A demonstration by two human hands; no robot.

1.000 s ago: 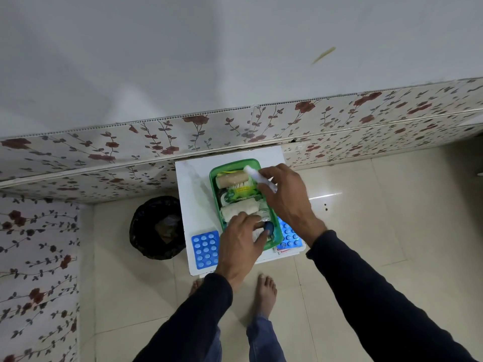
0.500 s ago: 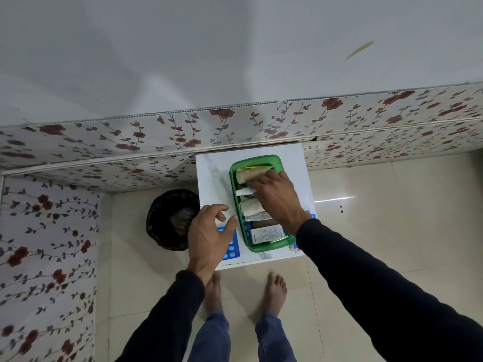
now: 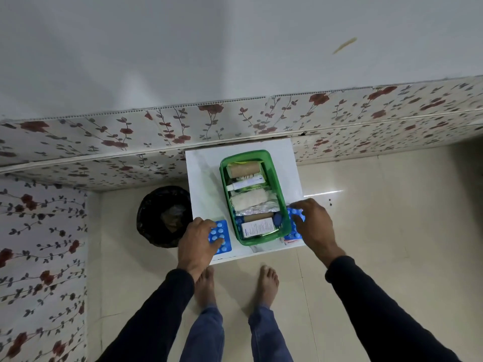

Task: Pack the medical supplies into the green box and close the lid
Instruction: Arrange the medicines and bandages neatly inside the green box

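The open green box (image 3: pixel 277 178) stands on a small white table (image 3: pixel 205 178). It holds two brown bandage rolls, a white tube, a white gauze pad, a foil strip and a small white carton. My left hand (image 3: pixel 197 242) lies left of the box, thumb and fingers pinched on a blue blister pack (image 3: pixel 224 240) that is flat on the table. To the right of the box, my right hand (image 3: pixel 315 227) curls its fingers over a second blue blister pack (image 3: pixel 297 214). Most of that pack is hidden under the hand.
A black bin (image 3: pixel 163 215) stands on the floor just left of the table. The table's back edge meets a floral wall panel (image 3: pixel 235 124). A white and red packet (image 3: pixel 290 240) pokes out under the right blister pack. My bare feet are below the table's front edge.
My right hand has left the inside of the box and moved to the blister pack on its right. My left hand has come down onto the left blister pack.
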